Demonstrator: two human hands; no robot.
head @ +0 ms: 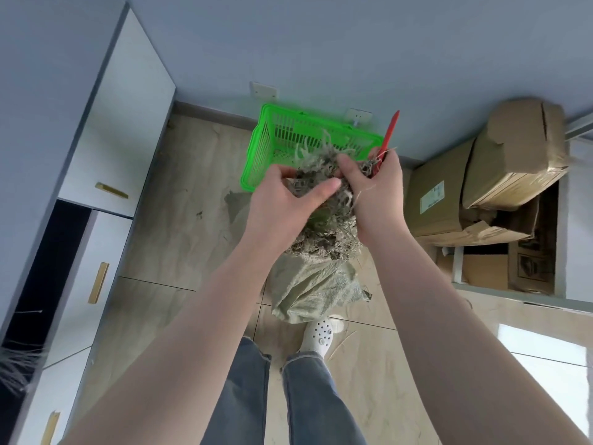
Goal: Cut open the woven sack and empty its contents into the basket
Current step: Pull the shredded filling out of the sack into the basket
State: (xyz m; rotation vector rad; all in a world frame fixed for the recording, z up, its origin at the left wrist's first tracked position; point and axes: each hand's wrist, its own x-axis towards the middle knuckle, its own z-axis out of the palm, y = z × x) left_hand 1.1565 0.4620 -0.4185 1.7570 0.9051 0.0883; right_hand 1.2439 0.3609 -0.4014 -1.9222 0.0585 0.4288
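A pale green woven sack point(313, 289) stands open on the tiled floor by my feet. Out of its mouth rises a clump of dry grey-green plant matter point(324, 232). My left hand point(282, 200) grips the clump's upper left side. My right hand point(378, 194) grips its right side and also holds a red cutter point(390, 133) that points up and away. A bright green plastic basket point(260, 146) sits on the floor just beyond the clump, against the wall. Some fibres hang over the basket's inside.
White cabinets with gold handles point(106, 146) line the left side. Cardboard boxes point(500, 175) are stacked at the right, next to the basket. Wall sockets point(263, 90) sit above the basket. My white shoe point(319, 337) stands just behind the sack.
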